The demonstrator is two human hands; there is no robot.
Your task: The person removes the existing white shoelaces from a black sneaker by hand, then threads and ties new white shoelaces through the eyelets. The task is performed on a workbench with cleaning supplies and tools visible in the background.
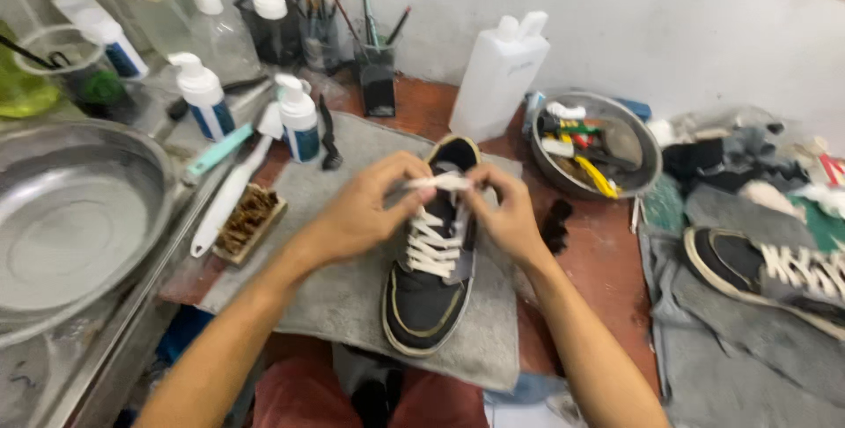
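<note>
Resting toe-toward-the-wearer on a grey towel (352, 305), a black sneaker (431, 278) with cream trim and white lacing sits in the middle of the reddish worktop (598, 261). The left hand (361, 212) is curled nearly closed, its fingertips pinching one end of the white shoelace (444, 183) just above the shoe's opening. The right hand (506, 212) mirrors it, fingers pinched tight on the other end of the same lace, so the lace runs taut and level between the two hands. To the left of the towel lie a wooden-backed brush (248, 221) and a white-handled brush (227, 199), with two pump bottles (297, 120) standing just beyond. A large steel basin (70, 217) fills the left edge. Behind the shoe stands a white plastic jug (497, 76), and beside it a round metal bowl (647, 159) holds small tools. A second sneaker (766, 274) lies on grey cloths at the right.
</note>
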